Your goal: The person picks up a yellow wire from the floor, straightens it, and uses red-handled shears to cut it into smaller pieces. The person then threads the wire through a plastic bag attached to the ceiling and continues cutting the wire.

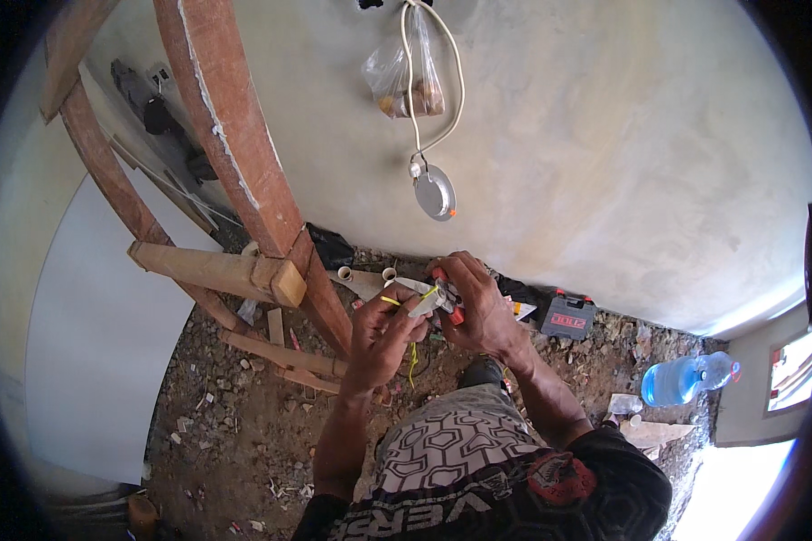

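Note:
My right hand (480,302) is closed around red-handled pliers (457,316), whose metal head points toward my left hand. My left hand (386,332) pinches a thin yellow wire (392,300). One stretch of the wire lies by the head of the pliers, and another hangs below my fingers. A flat grey piece shows between the two hands; whether it belongs to the pliers I cannot tell. Beyond my hands, a round grey light fitting (436,193) dangles on a white cable (461,81) against the wall.
A wooden ladder-like frame (230,117) stands at the left, beside a white panel (90,334). A clear plastic bag (406,81) hangs on the wall. A dark tool case (567,316) and a blue-tinted water bottle (677,380) rest on rubble-strewn ground (244,433).

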`<action>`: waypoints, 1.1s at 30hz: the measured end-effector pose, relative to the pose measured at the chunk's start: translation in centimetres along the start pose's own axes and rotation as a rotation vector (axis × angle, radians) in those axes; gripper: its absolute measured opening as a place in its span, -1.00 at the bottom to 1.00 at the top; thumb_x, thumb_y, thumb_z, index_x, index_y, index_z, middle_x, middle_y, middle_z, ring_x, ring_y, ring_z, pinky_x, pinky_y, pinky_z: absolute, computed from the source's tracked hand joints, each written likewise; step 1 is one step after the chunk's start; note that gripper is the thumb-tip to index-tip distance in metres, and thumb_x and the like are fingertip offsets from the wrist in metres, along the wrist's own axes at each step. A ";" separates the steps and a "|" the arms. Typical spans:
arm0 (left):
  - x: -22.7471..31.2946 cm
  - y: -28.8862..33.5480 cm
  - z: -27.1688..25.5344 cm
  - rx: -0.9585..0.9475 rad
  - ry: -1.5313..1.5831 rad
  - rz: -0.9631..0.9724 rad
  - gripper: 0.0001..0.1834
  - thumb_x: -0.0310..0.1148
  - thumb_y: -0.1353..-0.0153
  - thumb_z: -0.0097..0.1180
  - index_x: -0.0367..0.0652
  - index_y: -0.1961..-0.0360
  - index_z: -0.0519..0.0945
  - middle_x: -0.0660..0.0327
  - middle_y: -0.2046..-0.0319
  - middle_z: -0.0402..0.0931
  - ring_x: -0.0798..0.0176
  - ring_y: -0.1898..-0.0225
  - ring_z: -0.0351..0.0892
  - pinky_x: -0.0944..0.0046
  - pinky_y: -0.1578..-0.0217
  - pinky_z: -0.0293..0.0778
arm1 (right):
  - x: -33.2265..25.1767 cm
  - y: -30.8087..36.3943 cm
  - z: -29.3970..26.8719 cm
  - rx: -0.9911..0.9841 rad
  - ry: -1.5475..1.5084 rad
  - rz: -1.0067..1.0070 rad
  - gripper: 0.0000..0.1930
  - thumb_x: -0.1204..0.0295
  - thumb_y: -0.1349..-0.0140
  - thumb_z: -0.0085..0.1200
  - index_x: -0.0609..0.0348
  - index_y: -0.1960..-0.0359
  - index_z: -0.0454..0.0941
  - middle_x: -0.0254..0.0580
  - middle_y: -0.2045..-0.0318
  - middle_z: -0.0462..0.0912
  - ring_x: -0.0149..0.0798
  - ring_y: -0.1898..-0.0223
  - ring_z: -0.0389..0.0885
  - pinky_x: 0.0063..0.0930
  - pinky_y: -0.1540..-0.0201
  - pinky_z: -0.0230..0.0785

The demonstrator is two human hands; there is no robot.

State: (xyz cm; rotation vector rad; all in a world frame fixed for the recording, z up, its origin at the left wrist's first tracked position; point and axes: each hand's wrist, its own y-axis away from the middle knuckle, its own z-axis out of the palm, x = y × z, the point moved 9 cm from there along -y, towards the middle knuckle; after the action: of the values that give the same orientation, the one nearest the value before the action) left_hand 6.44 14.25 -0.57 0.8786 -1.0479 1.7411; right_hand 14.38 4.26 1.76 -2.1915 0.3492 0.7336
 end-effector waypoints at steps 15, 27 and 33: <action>-0.4 0.3 -0.3 0.060 0.162 -0.092 -0.89 -0.47 -0.44 -0.03 -0.29 0.20 0.50 0.26 0.35 0.46 0.54 0.48 0.21 0.46 0.49 0.16 | -0.5 -0.5 0.2 -0.060 0.073 -0.042 -0.33 0.61 0.41 0.26 0.28 0.06 0.40 0.00 0.15 0.48 0.14 0.05 0.46 -0.10 -0.04 0.33; -0.7 0.5 -0.1 0.052 0.235 -0.119 -0.90 -0.47 -0.43 -0.01 -0.28 0.19 0.50 0.25 0.31 0.48 0.55 0.43 0.26 0.47 0.47 0.18 | 0.2 -0.1 0.5 -0.047 0.032 -0.015 -0.35 0.59 0.37 0.27 0.25 0.04 0.43 0.03 0.14 0.49 0.17 0.04 0.47 -0.08 -0.05 0.34; -1.3 0.5 -0.6 0.060 0.113 -0.130 -0.88 -0.47 -0.33 0.08 -0.24 0.13 0.50 0.28 0.30 0.47 0.51 0.39 0.29 0.43 0.45 0.22 | 1.5 0.5 1.4 -0.080 -0.108 0.082 -0.39 0.60 0.29 0.24 0.28 0.03 0.43 0.08 0.17 0.52 0.22 0.12 0.54 -0.06 0.08 0.43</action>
State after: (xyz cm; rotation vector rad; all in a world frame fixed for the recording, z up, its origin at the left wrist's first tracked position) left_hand 6.32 14.26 -2.12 0.8562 -0.8503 1.6995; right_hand 14.78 4.95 -0.16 -2.2127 0.3610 0.9215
